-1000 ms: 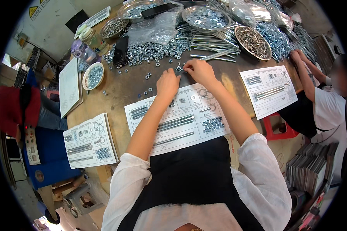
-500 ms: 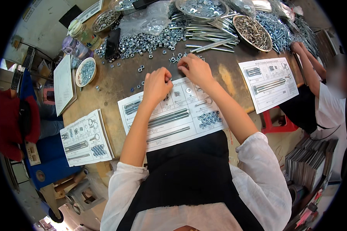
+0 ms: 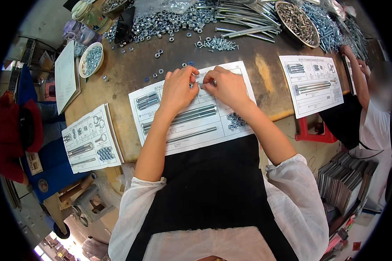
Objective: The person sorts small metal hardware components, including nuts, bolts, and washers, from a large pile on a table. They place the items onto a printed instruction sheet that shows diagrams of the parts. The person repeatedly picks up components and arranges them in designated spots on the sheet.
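Both of my hands meet over the upper middle of a white printed parts sheet [image 3: 204,130] on the brown workbench. My left hand [image 3: 177,89] and my right hand [image 3: 225,87] pinch small silver hardware [image 3: 201,83] between their fingertips; I cannot tell exactly which pieces. On the sheet lie long bolts [image 3: 191,115], a thin rod [image 3: 191,135], a cluster of short bolts [image 3: 147,100] and a group of nuts [image 3: 236,121].
Heaps of nuts [image 3: 170,21], long rods [image 3: 248,17] and a dish of screws [image 3: 298,17] fill the far bench. A bowl of washers [image 3: 90,60] sits at left. Two more parts sheets [image 3: 89,139] [image 3: 311,82] flank mine. Another person [image 3: 370,113] works at the right.
Both hands have drawn back from the loose hardware on the bench to the top of the sheet and come together. The view has shifted down toward the sheet.
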Motion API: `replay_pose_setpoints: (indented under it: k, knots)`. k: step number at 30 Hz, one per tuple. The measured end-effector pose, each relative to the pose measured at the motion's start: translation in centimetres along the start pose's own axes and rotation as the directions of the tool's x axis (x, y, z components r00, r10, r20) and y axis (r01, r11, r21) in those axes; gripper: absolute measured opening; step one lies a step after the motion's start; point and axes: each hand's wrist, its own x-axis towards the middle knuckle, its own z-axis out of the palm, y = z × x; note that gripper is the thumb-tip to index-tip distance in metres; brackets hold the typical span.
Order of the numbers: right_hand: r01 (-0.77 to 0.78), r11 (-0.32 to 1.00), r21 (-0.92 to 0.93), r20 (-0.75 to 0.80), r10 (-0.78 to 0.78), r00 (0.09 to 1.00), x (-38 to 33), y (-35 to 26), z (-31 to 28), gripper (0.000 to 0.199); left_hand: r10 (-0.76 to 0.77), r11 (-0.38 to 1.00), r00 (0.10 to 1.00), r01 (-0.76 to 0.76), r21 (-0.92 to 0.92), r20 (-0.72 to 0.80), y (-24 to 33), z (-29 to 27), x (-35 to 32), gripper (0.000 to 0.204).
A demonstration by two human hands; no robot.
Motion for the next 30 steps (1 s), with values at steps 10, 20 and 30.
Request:
replay_pose_setpoints:
  k: [10, 20, 30]
  knots:
    - [-0.020, 0.998, 0.055, -0.033, 0.021, 0.999, 0.1, -0.8, 1.4, 0.023, -0.015, 1.000, 0.999, 0.015, -0.002, -0.048, -0.9, 0.1, -0.2, 0.027]
    - [-0.003, 0.996, 0.087, -0.029, 0.006, 1.000, -0.1, 0.1, 1.1, 0.015, 0.018, 1.000, 1.000, -0.018, -0.002, -0.002, -0.3, 0.4, 0.1, 0.031]
    - [-0.037, 0.994, 0.104, -0.040, 0.041, 0.998, -0.9, -0.8, 0.9, 0.016, 0.088, 0.995, 0.996, -0.088, 0.038, 0.004, 0.4, 0.9, -0.3, 0.025]
